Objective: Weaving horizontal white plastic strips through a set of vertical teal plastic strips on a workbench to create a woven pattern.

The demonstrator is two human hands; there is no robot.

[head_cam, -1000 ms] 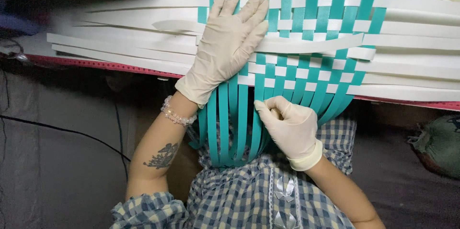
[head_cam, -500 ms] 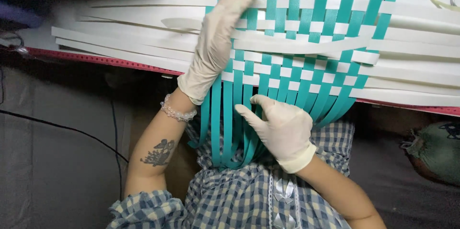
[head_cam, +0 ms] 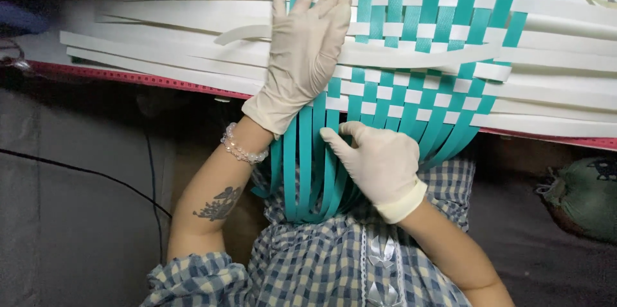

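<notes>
Fingers of the left hand (head_cam: 307, 50) lay spread flat on the weave (head_cam: 411, 63) at the table edge (head_cam: 160, 81), while the right hand (head_cam: 379, 160) pinched a teal strip (head_cam: 319, 153) nearer, which probably wanted steady, even tension.

Left hand (head_cam: 307, 50) and right hand (head_cam: 380, 162): cream-white gloves. Vertical straps (head_cam: 302, 165): teal. Horizontal straps (head_cam: 160, 56): white; where the two sets cross, they form a teal-and-white checker pattern (head_cam: 411, 98). Table edge (head_cam: 128, 77): red. Bracelet (head_cam: 243, 150): clear beads. Dress (head_cam: 334, 268): blue-and-cream gingham check. Left forearm tattoo (head_cam: 220, 203): dark grey. Bag (head_cam: 581, 194): dull green.
</notes>
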